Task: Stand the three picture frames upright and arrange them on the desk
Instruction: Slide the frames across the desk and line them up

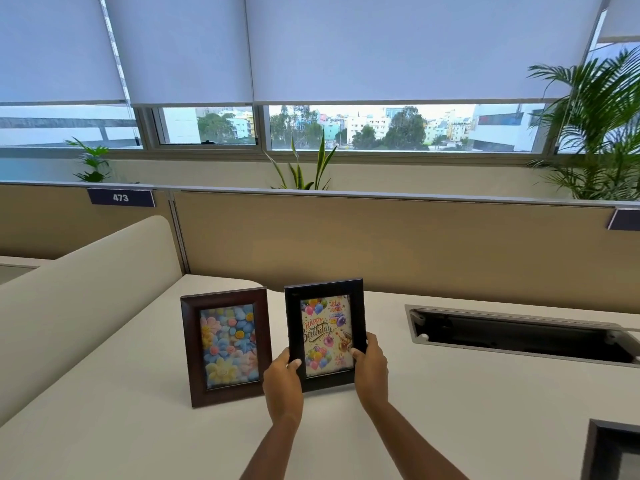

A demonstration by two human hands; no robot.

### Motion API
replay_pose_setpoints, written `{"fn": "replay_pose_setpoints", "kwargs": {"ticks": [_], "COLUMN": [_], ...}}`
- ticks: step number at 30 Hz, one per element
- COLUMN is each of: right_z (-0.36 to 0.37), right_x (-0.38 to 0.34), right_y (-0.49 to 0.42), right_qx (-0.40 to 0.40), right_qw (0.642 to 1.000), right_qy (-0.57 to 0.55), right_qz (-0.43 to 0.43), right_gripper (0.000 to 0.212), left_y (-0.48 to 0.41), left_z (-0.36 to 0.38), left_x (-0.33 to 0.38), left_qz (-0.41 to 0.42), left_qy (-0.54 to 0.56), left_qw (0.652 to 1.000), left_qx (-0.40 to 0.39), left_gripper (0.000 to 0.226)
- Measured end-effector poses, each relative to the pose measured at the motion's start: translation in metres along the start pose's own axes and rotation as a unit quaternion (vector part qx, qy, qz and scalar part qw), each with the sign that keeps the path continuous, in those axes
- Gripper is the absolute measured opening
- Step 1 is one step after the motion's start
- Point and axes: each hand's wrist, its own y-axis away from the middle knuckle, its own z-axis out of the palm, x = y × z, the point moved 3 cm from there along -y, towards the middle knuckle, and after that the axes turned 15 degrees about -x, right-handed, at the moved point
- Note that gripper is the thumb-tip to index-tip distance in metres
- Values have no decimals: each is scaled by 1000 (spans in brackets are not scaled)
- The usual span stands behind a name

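Head view: left hand [282, 384] and right hand [370, 370] clamp the birthday frame [325, 336] upright on the desk [450, 393] beside frame 1, the flower frame [227, 348], risking a knock-over if released unsupported.

- Tan partition [381, 237] at the far desk edge
- Open cable tray [519, 336], right
- Plants [301, 168] behind the partition
- Lowered window blinds [381, 46]
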Motion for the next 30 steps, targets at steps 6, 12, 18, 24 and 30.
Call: {"fn": "replay_pose_setpoints", "kwargs": {"ticks": [6,12,18,24,30], "right_z": [2,7,9,10,11], "right_x": [3,7,5,4,4], "right_y": [-8,-12,-16,-19,-19], "right_qx": [-9,-17,-37,-44,-47], "right_qw": [1000,1000,999,996,996], "right_qy": [20,17,37,68,70], "right_qz": [4,11,15,21,17], "right_gripper": [34,35,39,40,38], "left_y": [-4,-9,-14,-17,-19], "left_z": [3,5,5,6,7], "left_x": [-4,-5,-4,-4,-2], "left_qz": [-12,-22,-25,-22,-22], "left_qy": [-8,-24,-43,-55,-62], "left_qw": [1000,999,999,998,998], "left_qx": [-1,6,14,19,25], "left_gripper": [38,38,37,34,34]}}
